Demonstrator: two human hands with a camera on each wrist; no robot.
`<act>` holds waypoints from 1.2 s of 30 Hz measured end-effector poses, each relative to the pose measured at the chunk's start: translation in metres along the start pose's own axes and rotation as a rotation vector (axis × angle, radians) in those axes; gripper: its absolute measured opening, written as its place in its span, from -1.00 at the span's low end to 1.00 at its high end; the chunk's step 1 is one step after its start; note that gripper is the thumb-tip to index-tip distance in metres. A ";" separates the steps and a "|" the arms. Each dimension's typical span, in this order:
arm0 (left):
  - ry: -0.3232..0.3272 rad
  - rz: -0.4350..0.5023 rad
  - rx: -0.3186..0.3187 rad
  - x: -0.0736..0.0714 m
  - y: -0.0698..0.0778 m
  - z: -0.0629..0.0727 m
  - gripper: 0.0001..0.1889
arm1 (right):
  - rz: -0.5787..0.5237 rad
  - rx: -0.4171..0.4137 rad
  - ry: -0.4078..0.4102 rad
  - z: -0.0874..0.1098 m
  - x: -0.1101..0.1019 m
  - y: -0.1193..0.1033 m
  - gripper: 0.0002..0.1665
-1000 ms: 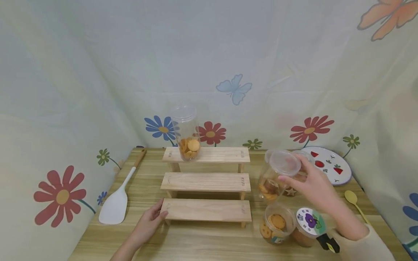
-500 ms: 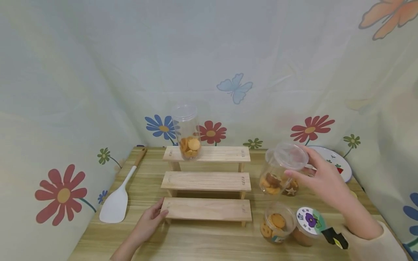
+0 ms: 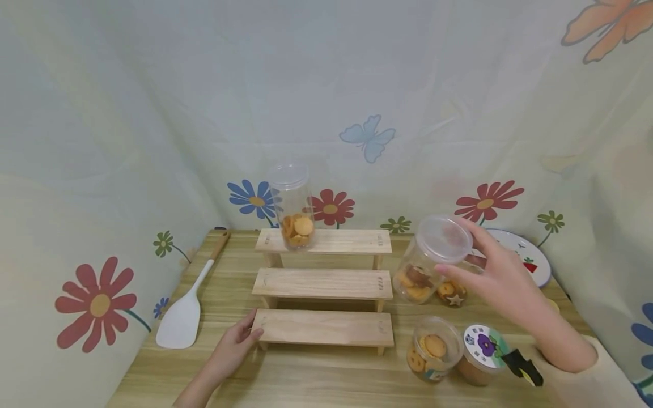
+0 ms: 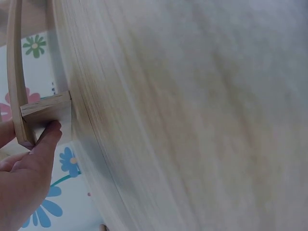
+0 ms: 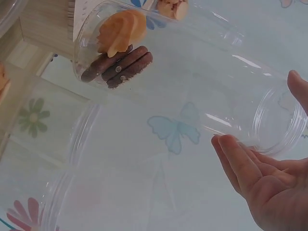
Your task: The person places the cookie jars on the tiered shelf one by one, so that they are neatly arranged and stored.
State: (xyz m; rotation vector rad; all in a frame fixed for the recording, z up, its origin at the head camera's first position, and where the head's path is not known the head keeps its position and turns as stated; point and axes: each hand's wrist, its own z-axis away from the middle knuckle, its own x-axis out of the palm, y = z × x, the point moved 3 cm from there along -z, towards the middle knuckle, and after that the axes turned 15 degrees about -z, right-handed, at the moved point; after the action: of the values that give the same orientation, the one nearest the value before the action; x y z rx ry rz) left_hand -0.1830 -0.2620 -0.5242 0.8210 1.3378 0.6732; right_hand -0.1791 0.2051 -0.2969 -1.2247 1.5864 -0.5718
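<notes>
Tall clear cylindrical jar (image 3: 415, 258), translucent round lid (image 3: 444, 238) on, right of stand. Held by right hand (image 3: 502, 277) near lid end, thumb and fingers on opposite sides. Jar tilted, base toward left, lid toward right. Few cookies (image 3: 415, 282) gathered at base, golden piped one and dark brown ones; upper part unfilled. Three-tier pale wooden stand (image 3: 322, 283), upright on table, tiers rising toward far side. Left hand (image 3: 236, 345) grips left end of nearest, lowest tier.
</notes>
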 end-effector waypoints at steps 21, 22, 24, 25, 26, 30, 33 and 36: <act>0.010 0.011 0.004 0.001 -0.002 -0.001 -0.33 | -0.070 0.003 0.016 -0.034 0.014 -0.020 -0.08; 0.007 0.010 0.005 0.001 -0.002 -0.001 -0.32 | -0.082 -0.007 0.013 -0.037 0.016 -0.021 -0.07; 0.001 0.007 0.007 0.001 -0.002 -0.001 -0.32 | -0.114 -0.020 0.002 -0.040 0.018 -0.022 -0.06; -0.001 0.005 0.007 0.001 -0.002 -0.001 -0.32 | -0.128 -0.025 -0.002 -0.042 0.019 -0.023 -0.05; -0.002 0.004 0.007 0.001 -0.002 -0.001 -0.31 | -0.141 -0.022 -0.005 -0.044 0.021 -0.023 -0.05; -0.005 0.009 0.003 0.001 -0.004 -0.001 -0.31 | -0.157 -0.004 0.004 -0.051 0.025 -0.023 -0.04; 0.002 0.006 0.002 0.001 -0.004 -0.002 -0.32 | -0.171 0.010 0.016 -0.057 0.028 -0.022 -0.05; 0.006 0.001 0.002 0.001 -0.004 -0.002 -0.32 | -0.193 0.014 0.025 -0.061 0.033 -0.020 -0.06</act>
State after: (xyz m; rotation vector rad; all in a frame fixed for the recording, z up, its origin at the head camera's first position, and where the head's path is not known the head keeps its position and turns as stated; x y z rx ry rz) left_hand -0.1849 -0.2636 -0.5284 0.8223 1.3435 0.6757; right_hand -0.2245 0.1556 -0.2710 -1.3736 1.4916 -0.7222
